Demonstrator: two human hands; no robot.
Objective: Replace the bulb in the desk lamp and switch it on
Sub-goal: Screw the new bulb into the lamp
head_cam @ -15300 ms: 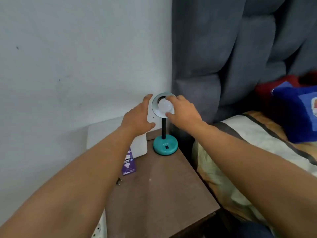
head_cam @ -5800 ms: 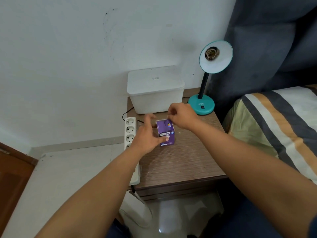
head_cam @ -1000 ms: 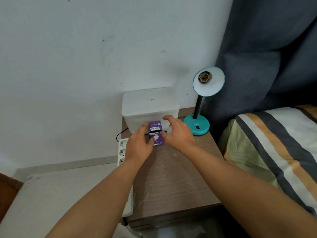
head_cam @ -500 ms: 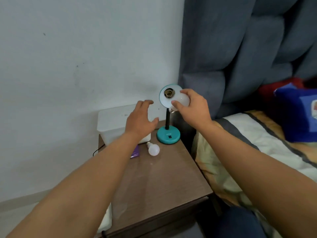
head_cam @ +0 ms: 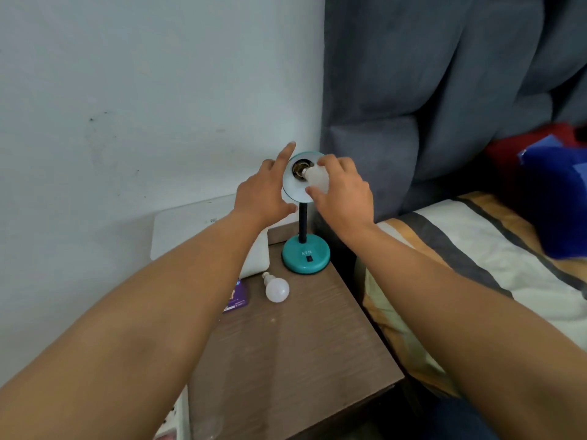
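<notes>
A teal desk lamp [head_cam: 305,255] stands at the back of the wooden nightstand [head_cam: 286,350], its round shade [head_cam: 290,188] facing me. My right hand [head_cam: 343,195] grips a white bulb [head_cam: 316,179] with its metal base at the mouth of the shade's socket [head_cam: 298,168]. My left hand [head_cam: 263,192] rests against the shade's left rim, fingers spread, thumb under the shade. A second white bulb [head_cam: 276,289] lies on the nightstand in front of the lamp's base. A purple bulb box [head_cam: 236,298] lies left of it, partly hidden by my left forearm.
A white lidded box [head_cam: 190,230] stands against the wall left of the lamp. A bed with a striped cover [head_cam: 476,265] adjoins the nightstand on the right, with a grey curtain [head_cam: 428,90] behind. A white power strip [head_cam: 178,420] shows at the lower left.
My right hand has brought the bulb from beside the shade to the socket mouth. My left hand has moved up from the air onto the shade's left rim.
</notes>
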